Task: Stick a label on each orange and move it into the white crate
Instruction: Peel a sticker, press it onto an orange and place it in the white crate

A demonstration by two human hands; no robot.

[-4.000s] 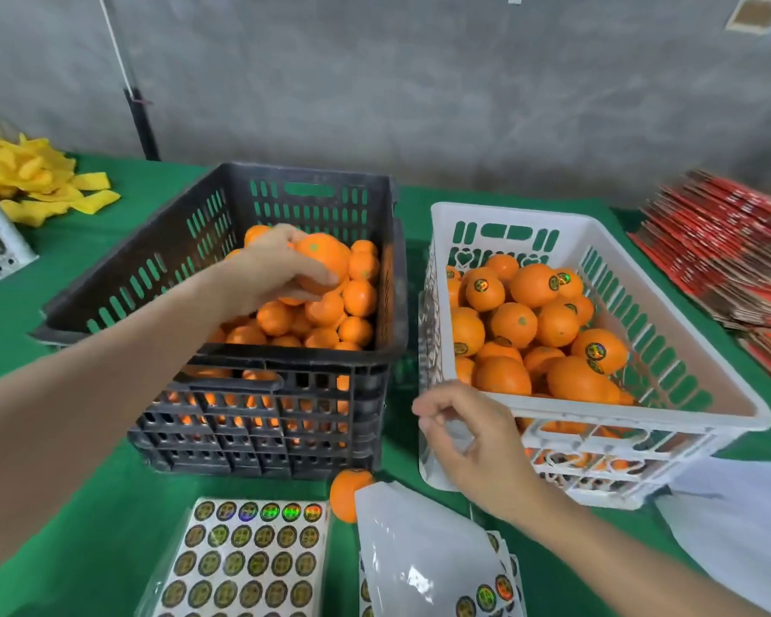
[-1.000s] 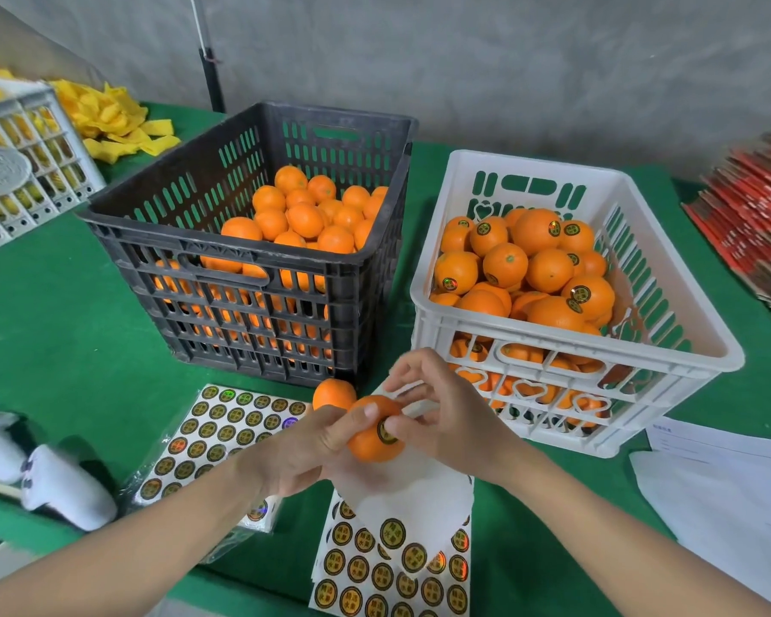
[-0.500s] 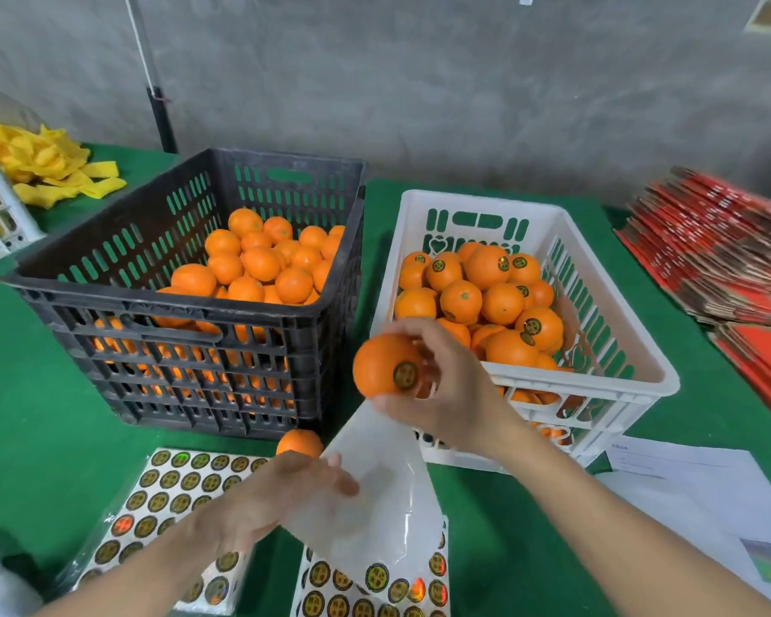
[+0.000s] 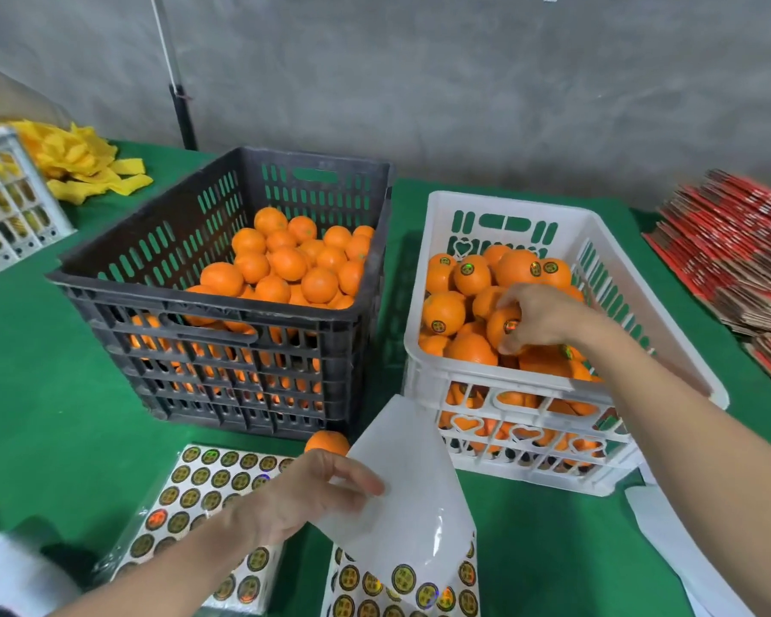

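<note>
Right hand (image 4: 541, 320) has carried the labelled orange (image 4: 499, 332) into the white crate (image 4: 508, 202), fingers curled round it on top of the pile, while left hand (image 4: 303, 496) pinches the upturned backing sheet (image 4: 415, 505) of the sticker sheet (image 4: 375, 587), just before the black crate (image 4: 223, 314).

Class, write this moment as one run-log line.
right hand: holds labelled orange inside white crate | left hand: pinches sticker backing sheet

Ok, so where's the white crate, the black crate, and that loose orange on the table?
white crate (image 4: 508, 201): head view, far rim.
black crate (image 4: 312, 159): head view, far rim.
loose orange (image 4: 326, 442): head view, visible top.
</note>
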